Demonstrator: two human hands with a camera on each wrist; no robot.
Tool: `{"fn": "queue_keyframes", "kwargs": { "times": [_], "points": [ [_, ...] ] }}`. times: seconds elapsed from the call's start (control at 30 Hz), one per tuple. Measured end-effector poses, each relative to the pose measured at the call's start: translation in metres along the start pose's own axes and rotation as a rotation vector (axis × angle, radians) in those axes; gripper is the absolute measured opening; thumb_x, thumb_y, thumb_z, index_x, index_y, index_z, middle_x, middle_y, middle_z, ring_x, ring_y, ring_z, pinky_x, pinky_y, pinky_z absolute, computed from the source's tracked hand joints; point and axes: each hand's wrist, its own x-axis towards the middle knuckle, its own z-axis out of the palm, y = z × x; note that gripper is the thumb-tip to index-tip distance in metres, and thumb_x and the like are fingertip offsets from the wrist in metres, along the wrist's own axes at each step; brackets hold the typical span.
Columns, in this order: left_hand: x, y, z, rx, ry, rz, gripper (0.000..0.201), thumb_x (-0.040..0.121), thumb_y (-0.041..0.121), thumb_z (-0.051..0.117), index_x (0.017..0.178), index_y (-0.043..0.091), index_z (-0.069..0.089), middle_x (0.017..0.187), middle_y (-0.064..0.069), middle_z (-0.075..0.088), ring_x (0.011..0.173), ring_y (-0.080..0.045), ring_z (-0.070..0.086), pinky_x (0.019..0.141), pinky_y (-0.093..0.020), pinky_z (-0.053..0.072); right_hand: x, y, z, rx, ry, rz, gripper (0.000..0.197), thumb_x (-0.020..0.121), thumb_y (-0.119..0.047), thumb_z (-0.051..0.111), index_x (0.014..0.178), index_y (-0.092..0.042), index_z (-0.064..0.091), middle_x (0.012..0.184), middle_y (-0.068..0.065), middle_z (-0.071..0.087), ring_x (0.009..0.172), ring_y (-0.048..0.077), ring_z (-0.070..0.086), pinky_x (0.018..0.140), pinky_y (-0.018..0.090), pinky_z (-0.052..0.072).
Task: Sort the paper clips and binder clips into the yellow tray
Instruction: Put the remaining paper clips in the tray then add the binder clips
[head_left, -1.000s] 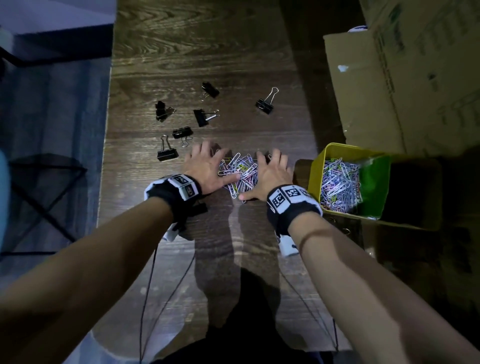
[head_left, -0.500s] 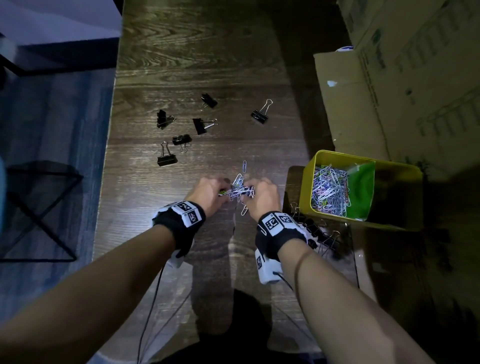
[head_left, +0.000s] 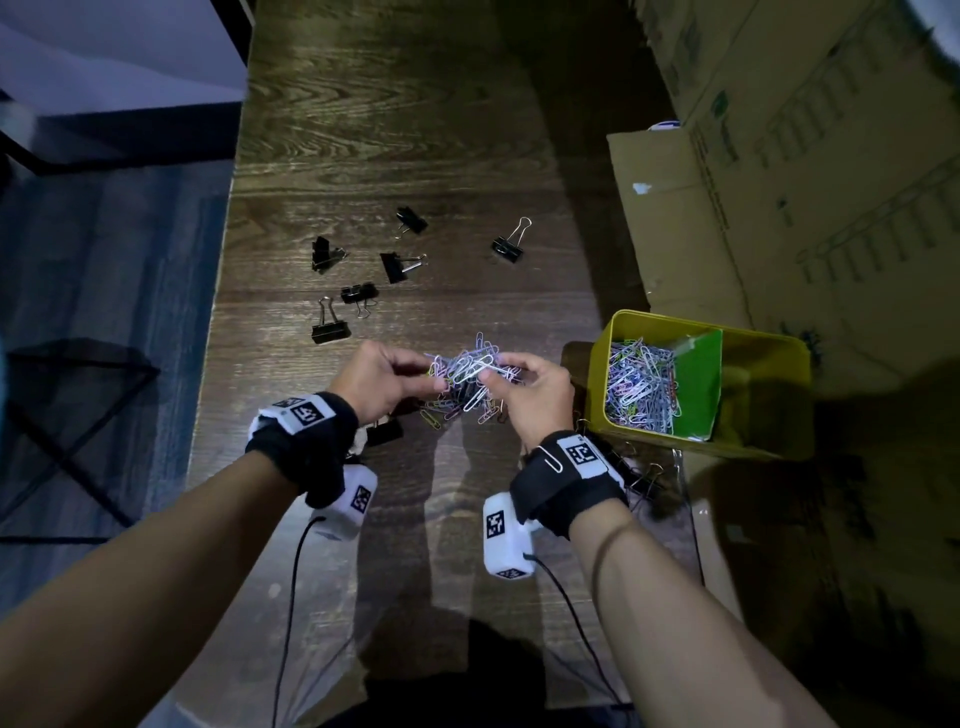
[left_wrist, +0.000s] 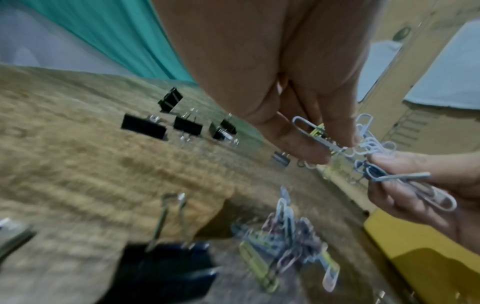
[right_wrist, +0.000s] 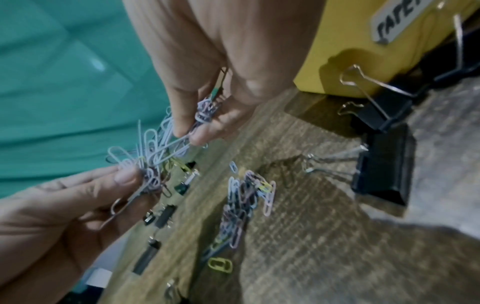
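Both hands hold one tangled bunch of coloured paper clips (head_left: 475, 366) lifted a little above the table. My left hand (head_left: 387, 382) pinches its left side and my right hand (head_left: 524, 392) pinches its right side, as the left wrist view (left_wrist: 335, 148) and the right wrist view (right_wrist: 155, 152) also show. More paper clips (head_left: 457, 410) lie loose on the wood under the hands. Several black binder clips (head_left: 395, 265) are scattered farther back. The yellow tray (head_left: 597, 364) stands right of my right hand, with paper clips (head_left: 641, 384) in its left compartment beside a green divider (head_left: 698, 384).
Large cardboard boxes (head_left: 779, 182) stand behind and right of the tray. More binder clips (head_left: 639, 475) lie by the tray's near side, one (head_left: 384, 431) below my left hand. The table's left edge (head_left: 218, 312) drops to the floor. A stray paper clip (head_left: 550, 457) clings to my right wristband.
Both hands went from flat on the pile to closing round it, and have now lifted a bunch of paper clips off the table. Some clips stayed on the wood.
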Motion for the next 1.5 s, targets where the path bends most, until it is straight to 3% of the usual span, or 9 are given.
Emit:
{"fn": "queue_keyframes", "kwargs": {
  "times": [0.13,0.3,0.6,0.73,0.87,1.0,1.13,1.23,1.5],
  "points": [
    [-0.007,0.037,-0.004,-0.090,-0.007,0.118,0.014,0.071,0.003,0.075,0.082,0.011,0.072,0.067,0.013,0.072,0.061,0.001,0.064,0.061,-0.010,0.047,-0.008,-0.018,-0.016,0.150,0.024,-0.012,0.023,0.068,-0.011,0.083,0.073,-0.031,0.072,0.080,0.011,0.073,0.070,0.031,0.071,0.071,0.052,0.058],
    [-0.009,0.084,0.007,-0.219,-0.064,0.234,0.019,0.067,0.003,0.075,0.078,0.017,0.076,0.076,0.004,0.074,0.068,-0.008,0.068,0.068,-0.019,0.054,-0.019,-0.049,-0.053,0.436,0.068,-0.072,0.024,0.074,0.004,0.074,0.083,-0.017,0.065,0.076,-0.001,0.069,0.058,0.003,0.065,0.061,0.021,0.055],
    [0.009,0.137,0.092,-0.197,-0.270,0.334,0.028,0.070,-0.001,0.075,0.097,0.005,0.070,0.072,0.010,0.072,0.066,-0.002,0.062,0.065,-0.016,0.052,-0.022,-0.056,-0.127,0.608,0.310,-0.128,0.022,0.076,0.004,0.073,0.081,-0.015,0.065,0.082,0.005,0.069,0.071,0.017,0.065,0.063,0.022,0.054],
    [0.030,0.125,0.141,-0.067,-0.306,0.236,0.023,0.072,0.002,0.075,0.095,0.004,0.071,0.067,0.009,0.071,0.058,0.002,0.058,0.058,-0.013,0.046,-0.008,-0.035,-0.147,0.449,0.386,0.036,0.018,0.081,0.000,0.069,0.091,-0.014,0.064,0.098,0.009,0.069,0.070,0.009,0.066,0.063,0.020,0.054],
    [0.048,0.114,0.167,0.485,-0.293,0.264,0.032,0.075,0.026,0.076,0.105,0.017,0.071,0.100,-0.002,0.072,0.086,-0.012,0.064,0.079,-0.021,0.043,0.012,-0.018,-0.154,-0.141,0.273,0.131,0.031,0.090,-0.013,0.061,0.121,-0.013,0.061,0.123,0.004,0.062,0.100,0.014,0.059,0.088,0.028,0.045],
    [0.051,0.129,0.161,0.718,-0.377,0.375,0.029,0.088,0.023,0.060,0.117,0.021,0.064,0.110,-0.004,0.069,0.099,-0.018,0.064,0.091,-0.026,0.047,0.019,-0.014,-0.152,-0.184,0.097,0.134,0.050,0.093,-0.007,0.051,0.141,-0.019,0.042,0.143,0.001,0.047,0.123,0.015,0.049,0.106,0.031,0.036],
    [0.063,0.125,0.116,0.338,-0.258,0.191,0.026,0.090,0.001,0.049,0.105,0.012,0.068,0.097,-0.009,0.072,0.091,-0.022,0.068,0.081,-0.033,0.055,0.009,-0.009,-0.156,-0.172,0.095,0.025,0.045,0.093,0.000,0.048,0.132,-0.022,0.051,0.134,-0.004,0.053,0.121,0.010,0.050,0.105,0.030,0.039],
    [0.075,0.102,0.077,0.540,-0.159,0.186,0.033,0.088,-0.001,0.047,0.110,0.015,0.066,0.107,-0.007,0.069,0.101,-0.021,0.064,0.098,-0.036,0.047,-0.005,-0.006,-0.146,-0.240,0.182,-0.150,0.032,0.090,-0.003,0.055,0.113,-0.024,0.063,0.110,-0.008,0.064,0.099,0.004,0.059,0.093,0.028,0.050],
    [0.062,0.002,0.059,1.131,-0.385,0.075,0.055,0.096,0.017,0.032,0.148,0.018,0.013,0.157,-0.005,-0.001,0.145,-0.024,0.004,0.116,-0.046,0.015,-0.022,-0.003,-0.060,-0.498,-0.245,-0.517,0.023,0.085,-0.007,0.060,0.105,-0.013,0.070,0.100,0.007,0.066,0.086,0.020,0.063,0.084,0.033,0.052]
  ]
}}
